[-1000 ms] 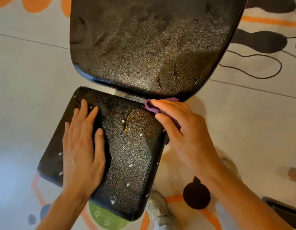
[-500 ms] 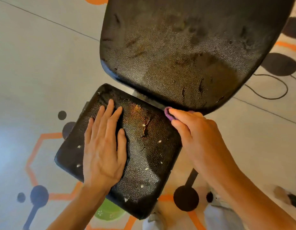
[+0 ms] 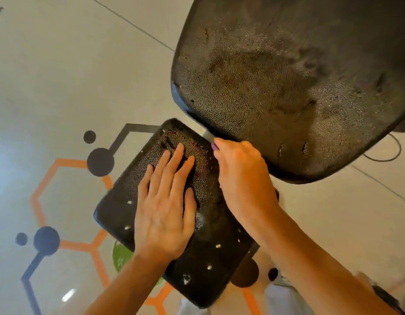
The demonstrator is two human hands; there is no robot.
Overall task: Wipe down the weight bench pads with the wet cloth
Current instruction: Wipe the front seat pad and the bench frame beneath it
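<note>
Left hand lies flat and open, bracing the seat pad; right hand pinches the purple cloth into its back edge.

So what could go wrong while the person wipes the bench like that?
The seat pad and the back pad both have torn spots, so rubbing could catch a rip and open it further. The purple cloth is nearly hidden under the right hand at the gap between the pads, where it might snag or pinch fingers. The left hand lies flat on the seat pad, so that patch may get skipped.
</note>
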